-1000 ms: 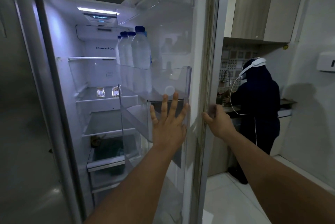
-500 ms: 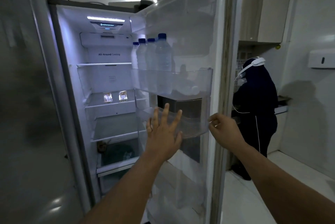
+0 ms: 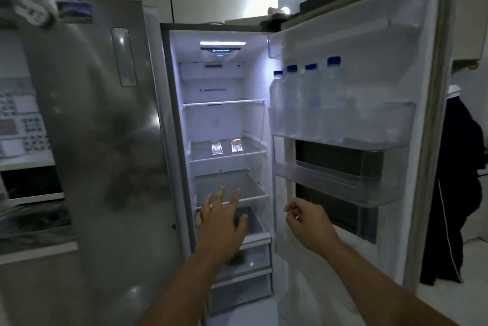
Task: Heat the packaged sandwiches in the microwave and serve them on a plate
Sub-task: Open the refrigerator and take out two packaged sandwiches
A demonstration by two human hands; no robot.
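Fridge [image 3: 219,119], door [image 3: 369,193] open at 3 o'clock. Left hand [image 3: 221,222]: fingers spread, empty. Right hand [image 3: 307,225]: loosely curled, empty.

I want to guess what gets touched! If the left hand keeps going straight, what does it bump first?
Probably the shelf edge just past the left hand, not the two packs higher up. Depth is unclear.
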